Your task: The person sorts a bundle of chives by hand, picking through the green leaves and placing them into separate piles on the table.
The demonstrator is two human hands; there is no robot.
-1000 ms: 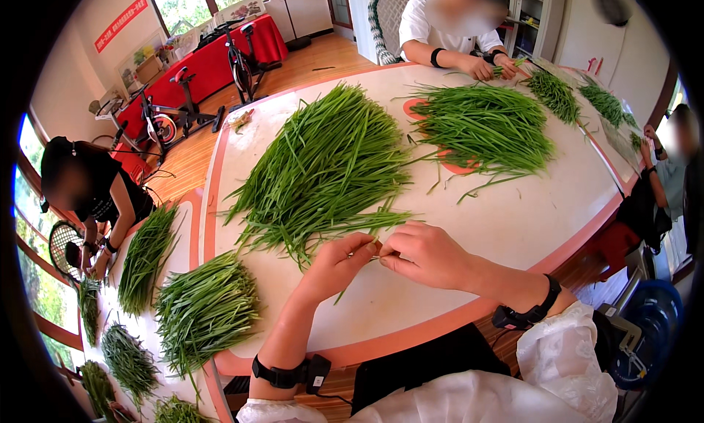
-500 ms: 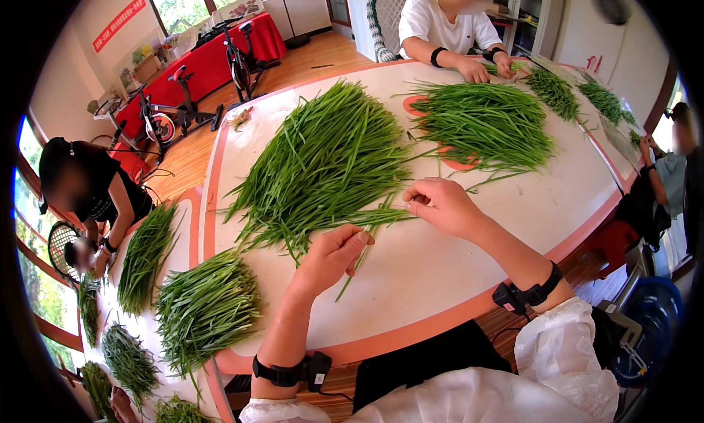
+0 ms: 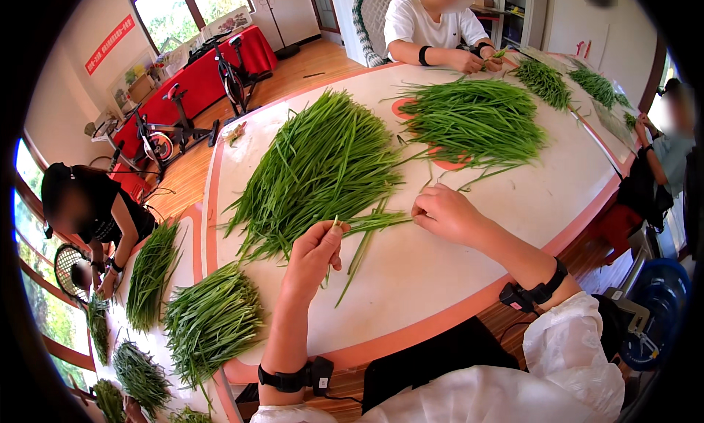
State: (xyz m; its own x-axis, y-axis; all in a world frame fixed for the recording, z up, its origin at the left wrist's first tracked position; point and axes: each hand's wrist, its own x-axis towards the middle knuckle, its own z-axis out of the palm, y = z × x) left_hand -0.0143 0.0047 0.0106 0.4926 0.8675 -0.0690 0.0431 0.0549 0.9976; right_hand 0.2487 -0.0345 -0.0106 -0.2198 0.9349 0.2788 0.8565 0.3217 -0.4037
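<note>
The left hand [image 3: 314, 253] is closed round a few green stalks [image 3: 357, 256], pinched between thumb and fingers, their pale cut ends poking up just above the thumb and the long leaves trailing down and to the right across the white worktop [image 3: 469, 276]. How many stalks it grips is hard to say, as the fingers cover them. The right hand [image 3: 446, 214] lies a little apart on the worktop, fingers curled loosely inward at the tips of a small loose bunch [image 3: 378, 221]; whether it has hold of any stalk I cannot tell, since the fingertips hide the spot.

Just beyond both hands spreads the big heap of green stalks [image 3: 323, 166], fanned wide. A second heap [image 3: 477, 119] lies further back, partly covering some red marks on the worktop. Across from it a person in a white shirt [image 3: 433, 31] works with both hands, cut off at the top edge. At the left, a person in black [image 3: 92, 210] bends over another worktop bearing more bundles [image 3: 213, 320], which run out of the lower edge. A further person at the right rim is mostly cut off.
</note>
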